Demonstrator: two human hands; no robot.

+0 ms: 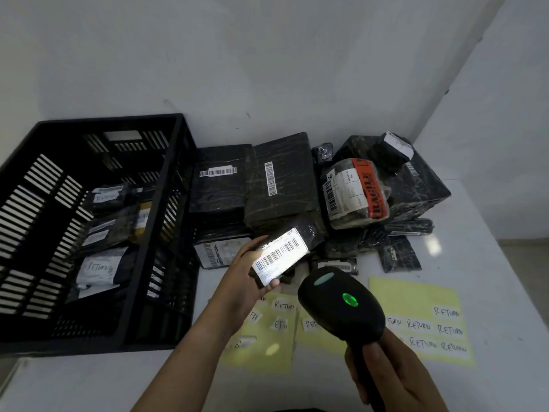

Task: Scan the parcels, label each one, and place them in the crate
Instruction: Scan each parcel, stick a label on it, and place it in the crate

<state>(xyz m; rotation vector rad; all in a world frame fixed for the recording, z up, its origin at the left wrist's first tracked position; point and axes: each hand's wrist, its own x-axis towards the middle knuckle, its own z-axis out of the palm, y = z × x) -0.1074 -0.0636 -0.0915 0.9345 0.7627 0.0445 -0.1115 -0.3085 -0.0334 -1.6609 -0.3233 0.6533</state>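
Black-wrapped parcel (306,234), barcode label (282,254) upward, gripped at its near end by the left hand (249,281); its long axis runs up-right. The right hand (386,373) clasps the barcode scanner (338,304), just below the parcel. The crate (155,230) lies leftward, nearer the left hand.

Single head cam, wide-angle, pitched forward and down, close over the table (89,382); wall corner (444,93) fills the top half.
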